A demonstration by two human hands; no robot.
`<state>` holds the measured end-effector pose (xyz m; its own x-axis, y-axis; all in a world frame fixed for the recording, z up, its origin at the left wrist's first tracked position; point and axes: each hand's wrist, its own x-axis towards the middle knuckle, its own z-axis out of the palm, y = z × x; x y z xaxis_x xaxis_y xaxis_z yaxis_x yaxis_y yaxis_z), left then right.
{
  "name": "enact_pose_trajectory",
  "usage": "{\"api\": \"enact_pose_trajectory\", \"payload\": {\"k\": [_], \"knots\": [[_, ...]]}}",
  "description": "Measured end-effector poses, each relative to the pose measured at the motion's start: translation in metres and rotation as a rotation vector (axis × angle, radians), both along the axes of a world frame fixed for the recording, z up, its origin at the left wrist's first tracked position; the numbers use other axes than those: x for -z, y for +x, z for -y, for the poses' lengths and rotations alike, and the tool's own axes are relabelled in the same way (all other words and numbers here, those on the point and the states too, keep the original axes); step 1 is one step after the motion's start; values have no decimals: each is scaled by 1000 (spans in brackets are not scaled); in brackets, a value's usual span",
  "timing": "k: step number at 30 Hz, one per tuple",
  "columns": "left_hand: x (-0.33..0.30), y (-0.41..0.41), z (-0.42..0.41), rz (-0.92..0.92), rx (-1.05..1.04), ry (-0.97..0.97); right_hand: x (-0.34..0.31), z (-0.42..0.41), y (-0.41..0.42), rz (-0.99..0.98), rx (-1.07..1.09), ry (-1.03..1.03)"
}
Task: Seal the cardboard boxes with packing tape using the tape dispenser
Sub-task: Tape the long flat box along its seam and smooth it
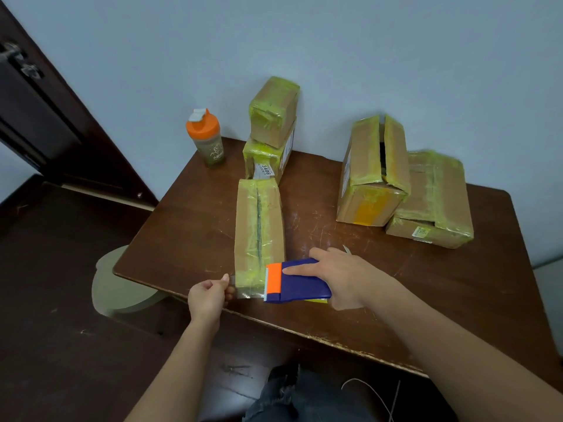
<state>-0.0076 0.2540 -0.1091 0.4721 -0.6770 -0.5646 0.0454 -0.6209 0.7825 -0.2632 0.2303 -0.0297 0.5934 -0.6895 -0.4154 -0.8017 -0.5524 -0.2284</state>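
Right hand point(341, 277) wrapped around blue-and-orange tape dispenser point(297, 280), index finger laid straight along its top, at 6 o'clock on the brown table point(195, 214). Left hand point(208, 296) pinching the free end of clear tape point(243, 292) drawn from the serrated edge, at 9 o'clock of the dispenser. Long cardboard box point(259, 229) just beyond, at 12 o'clock of the tape, seam toward the wall. Two stacked taped boxes point(272, 132) farther at 12. Open-flapped box point(373, 170) at 2 o'clock, leaning on a flat taped box point(432, 202). Orange-lidded shaker bottle point(205, 138) at 11.

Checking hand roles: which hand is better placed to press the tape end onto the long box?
Left hand: it already pinches the tape end beside the long box; right hand holds the dispenser.
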Motion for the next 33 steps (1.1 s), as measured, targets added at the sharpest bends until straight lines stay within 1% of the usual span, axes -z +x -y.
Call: {"api": "enact_pose_trajectory", "payload": {"k": [5,11,13,18,19,20,22,23,25,27,29,33], "knots": [[7,2,2,-22,32,23,7,2,-1,17,14,10],[7,-3,9,41,133,53,15,5,-6,68,23,41],[9,-4,10,119,218,65,18,5,-7,84,24,45],[9,-2,16,484,453,130,22,3,-2,112,33,39],[6,0,17,520,488,153,21,4,-1,108,29,28],[5,3,16,513,510,182,21,4,-1,102,23,18],[4,12,13,461,489,207,21,4,-1,97,17,12],[5,14,10,463,471,160,21,4,0,96,15,14],[9,13,4,513,453,-46,20,4,0,100,16,16],[9,2,0,487,417,-219,19,4,-1,102,20,15],[6,-10,-1,418,408,-254,18,3,0,98,22,20],[12,-8,10,377,381,-217,19,3,6,114,37,29]]}}
